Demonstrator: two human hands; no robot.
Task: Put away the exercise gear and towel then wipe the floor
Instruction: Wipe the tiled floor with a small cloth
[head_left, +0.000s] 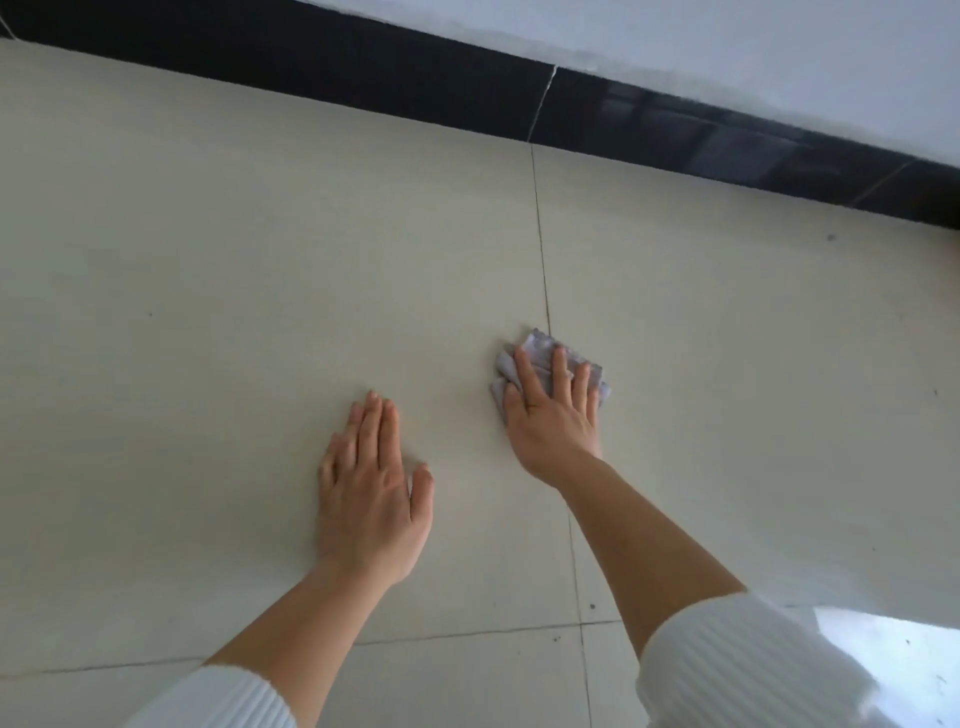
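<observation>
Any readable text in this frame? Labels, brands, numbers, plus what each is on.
None to read. The grey cloth under the right hand shows no tag or print. The floor tiles, dark skirting, wall and white sleeve are plain.

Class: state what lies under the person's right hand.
A crumpled pale grey cloth lies under the right hand, pressed on the floor. Its middle and the floor beneath are hidden.
</observation>
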